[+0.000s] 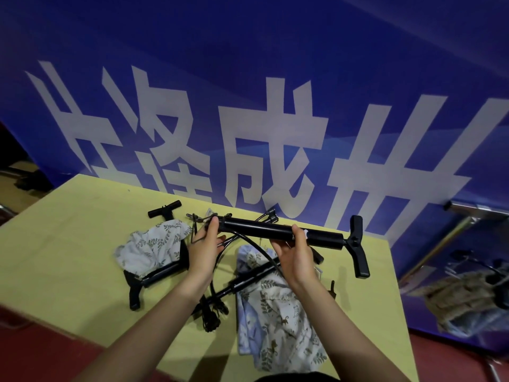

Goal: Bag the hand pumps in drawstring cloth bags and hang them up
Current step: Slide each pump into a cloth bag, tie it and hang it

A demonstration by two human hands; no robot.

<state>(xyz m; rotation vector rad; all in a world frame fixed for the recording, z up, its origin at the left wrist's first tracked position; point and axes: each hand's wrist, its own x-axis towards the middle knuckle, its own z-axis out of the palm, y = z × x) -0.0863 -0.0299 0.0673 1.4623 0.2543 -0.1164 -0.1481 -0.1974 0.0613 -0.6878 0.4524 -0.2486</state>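
A black hand pump [256,230] is held level above the yellow table [68,244], its T-handle [358,246] pointing right. My left hand [205,249] grips the barrel's left end by the wire foot. My right hand [296,252] grips the barrel near its middle. A thin black hose hangs from the pump. A second pump [242,282] lies under my arms, partly on a leaf-print cloth bag [278,315]. A third pump [157,274] sits partly inside another leaf-print bag [150,245] on the left.
A blue banner [261,106] with large white characters stands right behind the table. At the right, a metal rack [465,213] stands above a pile of bagged items [462,307] on the red floor. The table's near edge is beside my body.
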